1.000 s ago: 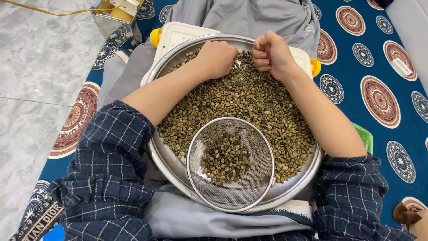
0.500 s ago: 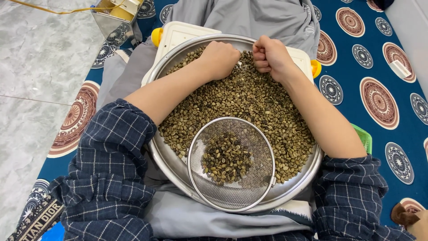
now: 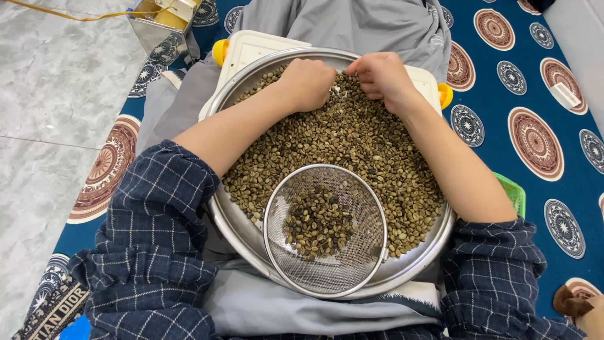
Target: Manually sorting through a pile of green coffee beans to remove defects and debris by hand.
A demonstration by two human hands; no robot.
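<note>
Nearest, a wire-mesh sieve (image 3: 327,277) holding dark sorted beans rests in the steel tray (image 3: 234,236). Green coffee beans (image 3: 352,151) fill the tray. At its far edge, left hand (image 3: 306,84) and right hand (image 3: 382,77) are curled, fingertips picking among beans. Risk: a forearm nudge tips the sieve, remixing rejects.

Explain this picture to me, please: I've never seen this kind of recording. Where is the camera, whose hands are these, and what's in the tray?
The camera sits on the person's head, looking down at their lap. Their left hand and right hand rest, fingers curled, on greenish coffee beans filling a round metal tray. Whether either hand grips beans cannot be told. A wire-mesh sieve lies on the tray's near side, holding a small pile of darker beans. Underneath is a blue patterned mat.
</note>
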